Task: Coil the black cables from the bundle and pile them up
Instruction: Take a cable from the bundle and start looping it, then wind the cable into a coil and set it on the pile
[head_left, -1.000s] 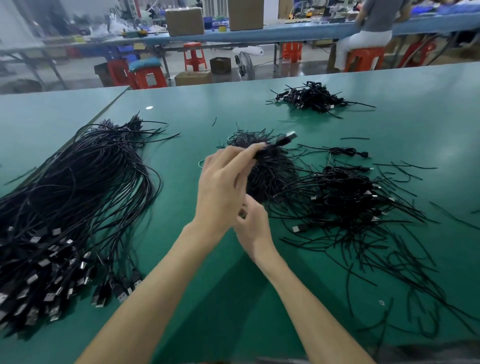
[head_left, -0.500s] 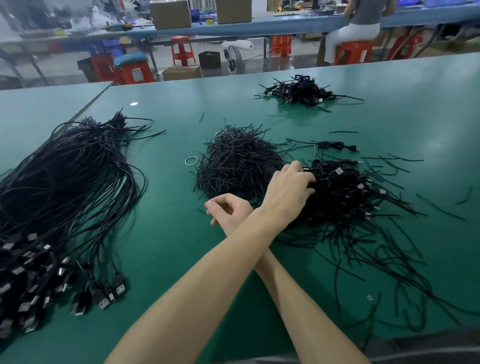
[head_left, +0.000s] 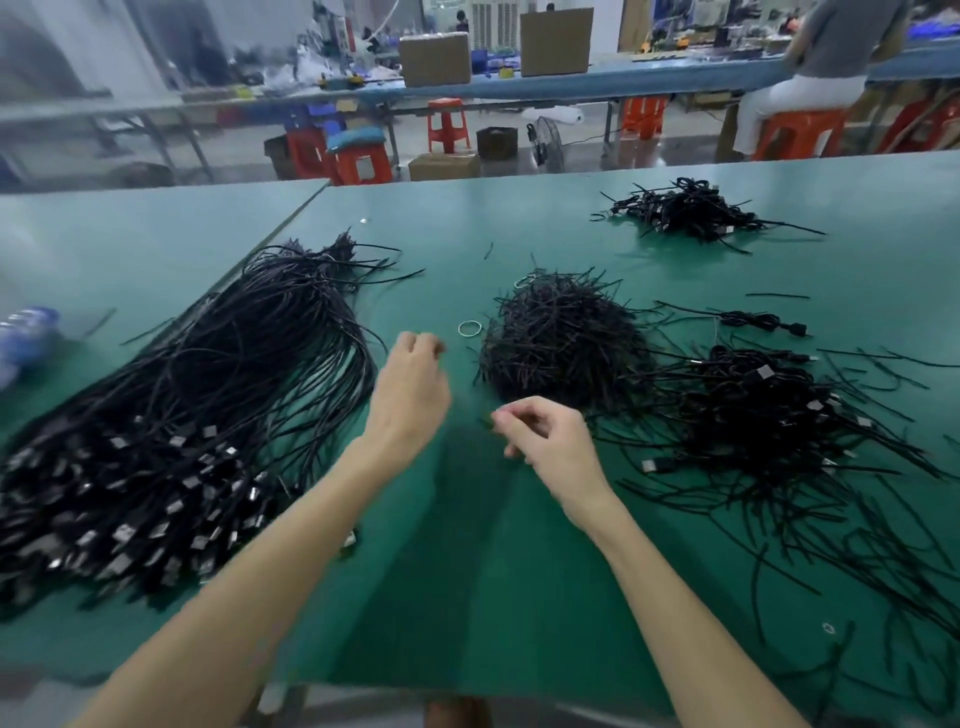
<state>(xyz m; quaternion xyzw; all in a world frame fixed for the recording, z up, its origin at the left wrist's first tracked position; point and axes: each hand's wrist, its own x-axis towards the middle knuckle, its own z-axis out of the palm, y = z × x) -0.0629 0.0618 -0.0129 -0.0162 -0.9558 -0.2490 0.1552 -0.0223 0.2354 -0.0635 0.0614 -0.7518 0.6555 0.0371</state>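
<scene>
A big bundle of long black cables (head_left: 197, 415) lies on the left of the green table (head_left: 467, 571), its plugs toward me. On the right is a pile of coiled cables (head_left: 758, 415). My left hand (head_left: 410, 384) hovers just right of the bundle with loosely curled fingers and holds nothing. My right hand (head_left: 550, 436) hovers mid-table in front of a heap of short black ties (head_left: 561, 338). Its thumb and forefinger are pressed together on what looks like one short black tie.
A second small cable pile (head_left: 685, 210) lies far back right. A rubber band (head_left: 469, 328) sits left of the tie heap. Loose ties trail over the right side of the table. A blurred blue object (head_left: 26, 332) is at the left edge. Stools and a seated person are beyond.
My left hand left the coiled cable on the right pile and swung back left toward the bundle. My arms are no longer crossed. The right hand's fingers closed together.
</scene>
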